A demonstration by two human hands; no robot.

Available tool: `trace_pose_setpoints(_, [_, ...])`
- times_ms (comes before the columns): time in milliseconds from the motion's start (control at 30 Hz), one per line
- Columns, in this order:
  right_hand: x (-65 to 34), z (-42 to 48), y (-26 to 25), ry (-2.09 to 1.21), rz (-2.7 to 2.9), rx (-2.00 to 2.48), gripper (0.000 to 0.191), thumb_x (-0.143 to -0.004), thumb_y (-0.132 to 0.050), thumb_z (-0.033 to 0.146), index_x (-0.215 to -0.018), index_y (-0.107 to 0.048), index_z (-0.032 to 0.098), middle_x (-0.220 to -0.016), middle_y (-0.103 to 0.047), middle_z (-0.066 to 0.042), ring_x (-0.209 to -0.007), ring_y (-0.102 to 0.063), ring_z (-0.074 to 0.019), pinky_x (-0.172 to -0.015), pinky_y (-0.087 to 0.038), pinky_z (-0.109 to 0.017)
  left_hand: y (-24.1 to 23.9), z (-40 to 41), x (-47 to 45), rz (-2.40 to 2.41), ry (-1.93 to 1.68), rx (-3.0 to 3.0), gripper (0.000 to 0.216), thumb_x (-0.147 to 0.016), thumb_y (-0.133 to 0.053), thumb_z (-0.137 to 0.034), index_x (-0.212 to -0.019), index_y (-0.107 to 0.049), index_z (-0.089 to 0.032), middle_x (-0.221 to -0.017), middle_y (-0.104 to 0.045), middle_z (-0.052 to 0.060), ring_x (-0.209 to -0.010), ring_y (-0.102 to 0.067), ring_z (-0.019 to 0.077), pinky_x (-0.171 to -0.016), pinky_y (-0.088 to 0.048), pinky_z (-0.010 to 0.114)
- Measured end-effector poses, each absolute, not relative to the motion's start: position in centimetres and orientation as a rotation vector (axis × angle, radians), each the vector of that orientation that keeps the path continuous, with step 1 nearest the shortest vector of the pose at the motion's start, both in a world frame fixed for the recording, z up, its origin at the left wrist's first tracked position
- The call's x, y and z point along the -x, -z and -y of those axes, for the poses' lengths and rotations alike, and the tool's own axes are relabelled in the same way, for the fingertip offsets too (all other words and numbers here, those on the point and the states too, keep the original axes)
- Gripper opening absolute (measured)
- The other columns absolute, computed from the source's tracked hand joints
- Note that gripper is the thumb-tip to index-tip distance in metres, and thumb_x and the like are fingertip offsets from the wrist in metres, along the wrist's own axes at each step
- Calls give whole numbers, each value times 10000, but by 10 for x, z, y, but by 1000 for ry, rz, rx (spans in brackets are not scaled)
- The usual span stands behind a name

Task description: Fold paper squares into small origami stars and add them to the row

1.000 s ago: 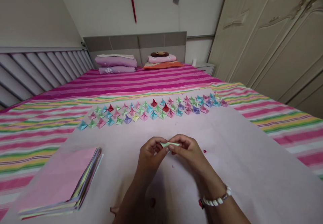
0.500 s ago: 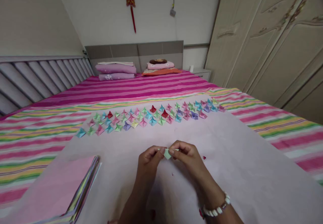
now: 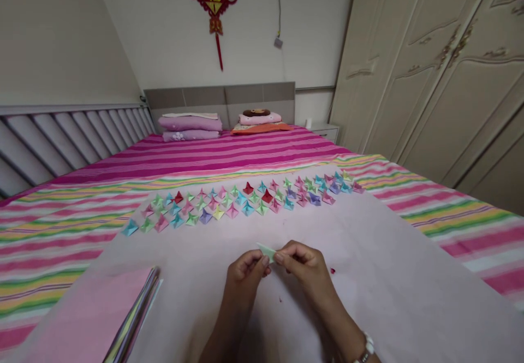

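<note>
A small folded piece of pale green paper (image 3: 267, 251) is held above the white sheet (image 3: 229, 243), tilted so that one corner points up and to the left. My right hand (image 3: 303, 262) pinches its right end between thumb and fingers, hiding that part. My left hand (image 3: 245, 270) has its fingers curled, with the thumb and fingertips closed at the paper's lower left edge. Beyond both hands, several small folded paper boats (image 3: 248, 209) in pink, green, blue, purple, yellow and red stand in rows.
A stack of coloured paper (image 3: 94, 311), pink on top, lies at front left. Tiny red scraps (image 3: 332, 271) dot the sheet. The bed with its striped cover (image 3: 429, 204) extends around it, with folded bedding (image 3: 190, 125) by the headboard. A wardrobe (image 3: 429, 79) stands right.
The green paper has turned from a downward-pointing triangle to a slanted shape rising to the left. My left fingers have shifted down along it. The whole view has tilted up slightly.
</note>
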State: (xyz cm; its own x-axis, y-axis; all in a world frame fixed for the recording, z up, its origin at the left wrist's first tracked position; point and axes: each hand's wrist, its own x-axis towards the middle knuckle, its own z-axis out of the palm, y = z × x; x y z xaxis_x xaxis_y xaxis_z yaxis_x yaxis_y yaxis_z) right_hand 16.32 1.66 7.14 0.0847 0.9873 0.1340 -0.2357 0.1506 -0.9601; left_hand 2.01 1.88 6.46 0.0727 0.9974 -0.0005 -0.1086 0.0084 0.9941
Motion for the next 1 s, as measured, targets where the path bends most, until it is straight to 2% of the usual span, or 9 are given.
trace_pose_setpoints(200, [-162, -16, -74, -1126, 1121, 975, 213, -631, -785, 364, -615, -715, 163, -584, -618, -5, -552, -478, -113, -545, -380, -238, -60, -19, -19, -1057, -1242, -1122, 275, -724, -693, -405, -865, -732, -171, -669, -634, 6, -666, -543, 132, -657, -435, 230])
trace_pose_setpoints(400, [-165, -16, -75, -1328, 1093, 969, 384, -698, -710, 518, -605, -673, 147, -545, -577, 0, -554, -482, -114, -563, -353, -244, -58, -21, -17, -980, -1179, -1080, 336, -724, -698, -405, -957, -739, -167, -668, -603, 6, -675, -493, 123, -673, -408, 228])
trace_pose_setpoints(600, [-163, -14, -74, -1519, 955, 844, 283, -678, -758, 414, -663, -678, 143, -560, -608, -3, -522, -490, -102, -541, -352, -235, -60, -21, -20, -928, -1188, -1001, 400, -636, -776, -398, -962, -737, -170, -667, -595, 3, -662, -494, 117, -675, -415, 234])
trace_pose_setpoints(833, [-163, -12, -78, -1567, 918, 813, 227, -683, -739, 361, -705, -704, 138, -584, -643, -24, -516, -528, -114, -533, -385, -243, -54, -23, -17, -957, -1167, -1043, 367, -685, -741, -388, -989, -732, -183, -696, -637, 18, -674, -507, 124, -681, -423, 245])
trace_pose_setpoints(1000, [-167, -15, -77, -1488, 1007, 882, 239, -702, -703, 377, -754, -721, 144, -530, -641, -12, -476, -551, -121, -530, -409, -252, -59, -21, -19, -1000, -1160, -1085, 382, -687, -725, -386, -1005, -715, -176, -723, -646, 14, -677, -535, 129, -681, -437, 252])
